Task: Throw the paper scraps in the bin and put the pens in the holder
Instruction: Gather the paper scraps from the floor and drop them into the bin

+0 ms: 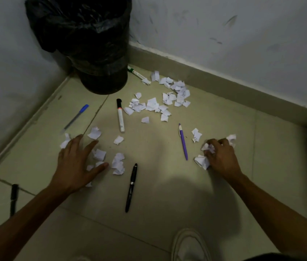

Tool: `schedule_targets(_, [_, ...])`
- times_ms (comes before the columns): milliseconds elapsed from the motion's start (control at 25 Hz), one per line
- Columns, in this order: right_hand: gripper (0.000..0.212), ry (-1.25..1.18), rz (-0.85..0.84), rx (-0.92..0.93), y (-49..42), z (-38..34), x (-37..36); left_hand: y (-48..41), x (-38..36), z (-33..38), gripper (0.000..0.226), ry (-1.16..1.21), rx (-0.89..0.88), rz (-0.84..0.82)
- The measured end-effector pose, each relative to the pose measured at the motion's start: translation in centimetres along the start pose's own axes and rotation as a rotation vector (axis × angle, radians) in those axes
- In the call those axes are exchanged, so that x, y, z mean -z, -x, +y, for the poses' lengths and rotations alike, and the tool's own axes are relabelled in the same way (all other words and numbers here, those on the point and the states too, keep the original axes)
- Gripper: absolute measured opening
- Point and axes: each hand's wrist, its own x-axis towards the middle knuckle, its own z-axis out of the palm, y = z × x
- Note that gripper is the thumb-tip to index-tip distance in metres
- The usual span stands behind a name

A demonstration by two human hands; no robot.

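I see a black bin (100, 53) lined with a glossy black bag at about eleven o'clock, against dull white walls (243, 44) with grey scuffs. The floor tiles (167, 194) are pale beige-green. The paper scraps (165, 102) are white, some with faint dark writing. There is a blue-capped pen (76, 116), a white marker (120, 115) with a black cap and red band, a purple pen (183, 141), a black pen (131, 187), a green-and-white marker (138, 75), and a white shoe (189, 245) at six o'clock.

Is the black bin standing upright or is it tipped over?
Upright. The bin stands on its base in the corner, mouth up, bag folded over its rim.
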Motion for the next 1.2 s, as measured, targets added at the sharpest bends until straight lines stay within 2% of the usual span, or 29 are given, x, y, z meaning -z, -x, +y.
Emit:
schedule_targets(200, [0.027, -0.069, -0.092, -0.036, 5.6, -1.8, -0.8, 0.1, 0.4, 1.2, 0.078, 0.072, -0.081, 0.073])
schedule_targets(360, [0.033, -0.308, -0.208, 0.071, 8.9, -6.1, -2.3, 0.6, 0.8, 2.7, 0.071, 0.129, -0.143, 0.151])
schedule_targets(440, [0.041, -0.383, -0.15, 0.127, 8.7, -7.3, -2.1, 0.7, 1.2, 3.2, 0.069, 0.139, -0.151, 0.171])
schedule_targets(520, [0.046, -0.272, -0.022, 0.108, 8.2, -6.7, -1.5, 0.7, 1.9, 3.5, 0.067, 0.152, -0.148, 0.184])
schedule_targets(560, [0.052, -0.175, -0.025, 0.093, 8.2, -5.9, -1.1, 0.7, 2.0, 3.6, 0.067, 0.158, -0.139, 0.186])
schedule_targets(640, [0.067, -0.053, -0.202, 0.119, 8.9, -5.8, -1.7, 0.8, 2.1, 4.1, 0.068, 0.167, -0.096, 0.169])
schedule_targets(720, [0.069, -0.192, -0.387, 0.252, 9.8, -7.6, -3.2, 0.9, 1.6, 4.5, 0.069, 0.167, -0.054, 0.127])
schedule_targets(760, [0.064, -0.28, -0.405, 0.321, 9.9, -8.5, -3.6, 1.0, 1.5, 4.7, 0.07, 0.169, -0.047, 0.104])
schedule_targets(800, [0.056, -0.321, -0.345, 0.345, 9.3, -9.0, -3.4, 1.0, 1.5, 4.8, 0.069, 0.171, -0.051, 0.092])
schedule_targets(880, [0.038, -0.341, 0.028, 0.254, 6.6, -7.9, -1.4, 1.0, 2.0, 4.5, 0.066, 0.175, -0.069, 0.092])
schedule_targets(920, [0.032, -0.323, 0.23, 0.123, 5.0, -6.1, 0.0, 1.1, 2.3, 4.4, 0.063, 0.177, -0.077, 0.107])
schedule_targets(960, [0.03, -0.287, 0.359, -0.041, 3.4, -3.3, 1.6, 1.2, 2.6, 4.4, 0.06, 0.182, -0.074, 0.132])
schedule_targets(1000, [0.033, -0.241, 0.399, -0.22, 2.1, -0.4, 2.6, 1.4, 2.8, 4.4, 0.057, 0.187, -0.053, 0.155])
schedule_targets(1040, [0.043, -0.199, 0.335, -0.381, 1.3, 2.3, 3.6, 1.6, 3.0, 4.4, 0.055, 0.19, -0.022, 0.171])
schedule_targets(1080, [0.055, -0.177, 0.206, -0.465, 0.9, 4.4, 3.9, 1.8, 2.9, 4.4, 0.054, 0.191, 0.009, 0.174])
schedule_targets(1120, [0.065, -0.173, 0.099, -0.471, 0.6, 5.9, 3.8, 1.9, 2.9, 4.4, 0.053, 0.189, 0.026, 0.165])
schedule_targets(1200, [0.071, -0.22, 0.05, -0.373, -0.5, 7.2, 3.2, 2.1, 2.9, 4.4, 0.052, 0.184, 0.018, 0.14])
